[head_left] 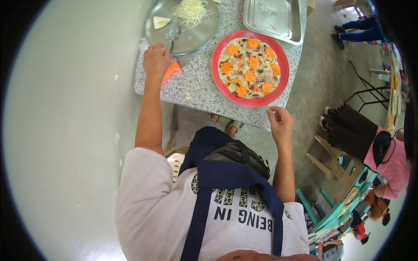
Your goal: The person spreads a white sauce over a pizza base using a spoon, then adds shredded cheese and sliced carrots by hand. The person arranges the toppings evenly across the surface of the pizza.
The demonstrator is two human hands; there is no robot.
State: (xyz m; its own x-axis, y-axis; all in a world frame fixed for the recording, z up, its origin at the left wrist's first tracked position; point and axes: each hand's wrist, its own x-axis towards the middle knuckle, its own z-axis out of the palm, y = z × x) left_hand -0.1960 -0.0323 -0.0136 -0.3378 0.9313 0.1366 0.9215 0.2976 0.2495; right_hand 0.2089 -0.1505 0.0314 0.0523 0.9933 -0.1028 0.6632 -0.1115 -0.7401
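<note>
A red round plate (285,82) stands on the speckled table, carrying a flat round food (239,71) topped with flower-shaped orange slices and dark reddish bits. My right hand (282,124) is beyond the plate's near right side, thumb and fingers drawn together; anything between them is too small to make out. At the table's left edge, my left hand (156,63) lies with fingers a little apart, beside the rim of a round metal tray (202,32). A spoon (172,35) rests in that tray, its handle close to my thumb. An orange-handled knife (171,72) lies by my left wrist.
White shreds (191,12) and a pale wedge (161,22) lie in the round tray. A rectangular metal pan (274,19) stands behind the plate. A pale wall (74,108) runs along my left. Chairs, teal-legged tables (331,213) and other people (379,148) are at the right.
</note>
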